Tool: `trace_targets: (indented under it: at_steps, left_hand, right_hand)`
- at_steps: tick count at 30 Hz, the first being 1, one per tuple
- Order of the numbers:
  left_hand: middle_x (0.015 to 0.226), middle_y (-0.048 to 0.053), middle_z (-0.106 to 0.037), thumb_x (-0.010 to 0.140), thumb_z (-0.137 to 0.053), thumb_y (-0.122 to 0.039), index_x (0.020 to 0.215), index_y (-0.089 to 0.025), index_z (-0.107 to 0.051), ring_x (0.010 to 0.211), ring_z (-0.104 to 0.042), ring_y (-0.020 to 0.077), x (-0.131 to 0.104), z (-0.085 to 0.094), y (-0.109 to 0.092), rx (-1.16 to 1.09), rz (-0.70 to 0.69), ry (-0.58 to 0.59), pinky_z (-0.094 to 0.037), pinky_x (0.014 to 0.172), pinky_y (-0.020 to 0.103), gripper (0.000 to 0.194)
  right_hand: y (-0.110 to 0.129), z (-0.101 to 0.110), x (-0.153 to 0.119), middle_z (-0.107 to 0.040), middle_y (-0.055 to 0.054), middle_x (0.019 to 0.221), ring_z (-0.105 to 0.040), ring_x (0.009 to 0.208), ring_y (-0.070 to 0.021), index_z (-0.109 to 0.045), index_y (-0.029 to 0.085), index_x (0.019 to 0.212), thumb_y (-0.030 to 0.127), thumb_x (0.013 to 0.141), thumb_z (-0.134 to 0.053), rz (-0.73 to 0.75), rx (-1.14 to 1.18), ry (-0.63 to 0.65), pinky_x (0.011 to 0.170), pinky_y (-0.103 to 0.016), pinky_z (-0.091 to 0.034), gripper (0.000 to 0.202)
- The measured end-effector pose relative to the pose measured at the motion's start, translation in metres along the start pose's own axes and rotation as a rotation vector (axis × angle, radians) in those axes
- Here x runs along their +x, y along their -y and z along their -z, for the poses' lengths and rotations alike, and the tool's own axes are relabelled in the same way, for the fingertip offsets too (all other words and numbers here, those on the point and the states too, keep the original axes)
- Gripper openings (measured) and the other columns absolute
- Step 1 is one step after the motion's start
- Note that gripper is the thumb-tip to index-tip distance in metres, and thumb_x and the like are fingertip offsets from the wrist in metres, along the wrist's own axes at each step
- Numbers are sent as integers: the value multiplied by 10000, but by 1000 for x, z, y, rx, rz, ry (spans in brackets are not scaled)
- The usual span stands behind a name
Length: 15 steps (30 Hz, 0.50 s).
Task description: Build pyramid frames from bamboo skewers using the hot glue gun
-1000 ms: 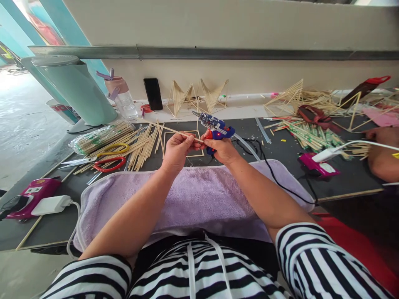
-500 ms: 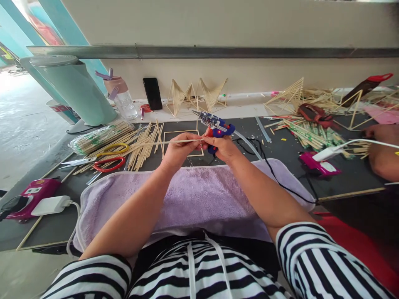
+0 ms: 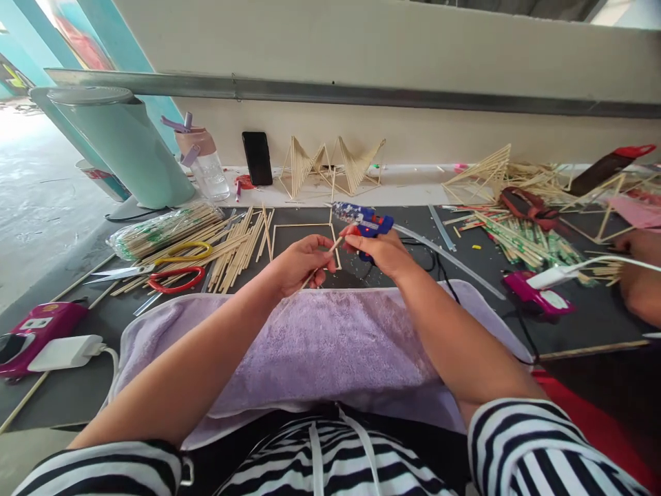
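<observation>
Closed on a thin wooden stick [image 3: 335, 244], my left hand [image 3: 304, 263] is in front of my body, the stick slanting up to the right. My right hand [image 3: 385, 253] wraps the grip of a blue hot glue gun [image 3: 368, 220], its nozzle pointing left. Thumb and fingertips of that hand come close to the stick's upper end; whether they touch it I cannot tell. A long clear glue stick [image 3: 454, 258] sticks out of the gun's back. Behind my hands lies a square stick frame [image 3: 301, 225], partly hidden, with an upright stick [image 3: 332, 189] at one corner.
Loose sticks [image 3: 235, 251] and scissors [image 3: 178, 278] lie to the left, near a bagged stick bundle [image 3: 165, 231]. Stick models [image 3: 304, 169] stand by the wall beside a phone [image 3: 257, 158]. A purple towel [image 3: 330, 344] covers the front edge. Another person's arm [image 3: 640, 282] rests at right.
The stick has swung from nearly level to a steep slant as my left hand turned. The glue gun shifted slightly right and down, and its glue stick now shows farther out. The view tilted a little.
</observation>
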<state>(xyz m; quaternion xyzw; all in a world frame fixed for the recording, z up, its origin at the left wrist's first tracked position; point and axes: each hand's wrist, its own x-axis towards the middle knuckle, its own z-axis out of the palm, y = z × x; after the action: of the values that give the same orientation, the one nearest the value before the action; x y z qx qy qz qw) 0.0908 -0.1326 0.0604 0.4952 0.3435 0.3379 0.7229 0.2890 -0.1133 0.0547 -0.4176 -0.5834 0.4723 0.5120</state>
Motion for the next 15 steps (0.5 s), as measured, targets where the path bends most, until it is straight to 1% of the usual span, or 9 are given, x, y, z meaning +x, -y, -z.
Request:
trace_targets:
  at_steps: [2, 4, 6, 7, 8, 10, 12, 15]
  left_hand:
    - [655, -30, -640, 777, -717, -313, 979, -196, -514, 373, -497, 58, -4, 0, 3, -55, -46, -39, -344, 342, 166, 309]
    - [670, -22, -640, 824, -670, -341, 940, -183, -509, 383, -493, 49, -10, 0, 5, -62, -43, -56, -332, 350, 161, 254]
    - [666, -20, -634, 865, -622, -356, 917, -177, -503, 375, -470, 42, -15, 1, 7, -60, -28, -63, -292, 334, 155, 222]
    - [662, -20, -633, 878, -603, -362, 925, -177, -504, 373, -467, 43, -16, 3, 8, -60, -28, -64, -281, 329, 155, 215]
    - [656, -21, -633, 886, -593, -365, 940, -179, -507, 370, -465, 45, -17, 4, 9, -66, -35, -69, -277, 325, 155, 212]
    - [645, -23, -634, 896, -578, -372, 970, -181, -517, 372, -471, 49, -16, 10, 11, -81, -49, -87, -287, 327, 155, 213]
    - [637, -24, -634, 903, -568, -378, 983, -181, -529, 378, -479, 51, -13, 15, 13, -92, -57, -106, -306, 335, 155, 216]
    - [637, -24, -634, 911, -554, -392, 996, -182, -541, 386, -484, 50, -10, 20, 16, -83, -76, -129, -317, 341, 152, 227]
  right_hand:
    - [8, 1, -1, -679, -8, 781, -624, 651, -136, -668, 195, 807, 380, 706, -764, -2, 12, -65, 648, -298, -502, 231]
    - [14, 2, -7, -649, 11, 687, -610, 618, -127, -665, 195, 840, 384, 725, -754, -42, -108, -49, 627, -277, -485, 239]
    - [16, 3, -17, -661, 14, 699, -616, 634, -127, -670, 202, 887, 411, 769, -713, -118, -283, 28, 644, -272, -481, 244]
    - [15, 3, -23, -655, 16, 676, -614, 633, -128, -668, 200, 866, 423, 783, -695, -123, -361, 17, 657, -273, -481, 239]
    - [13, 3, -28, -652, 15, 662, -620, 640, -134, -664, 201, 855, 439, 794, -678, -142, -409, 34, 669, -276, -486, 246]
    - [8, 3, -37, -653, 3, 649, -632, 640, -151, -652, 199, 836, 474, 800, -650, -208, -431, 44, 662, -284, -499, 278]
    - [2, 3, -42, -665, -17, 658, -646, 643, -171, -649, 199, 809, 493, 776, -659, -279, -456, 54, 644, -294, -509, 296]
    - [-3, 6, -45, -684, -40, 664, -661, 647, -192, -647, 207, 757, 507, 775, -647, -279, -473, 63, 644, -312, -523, 300]
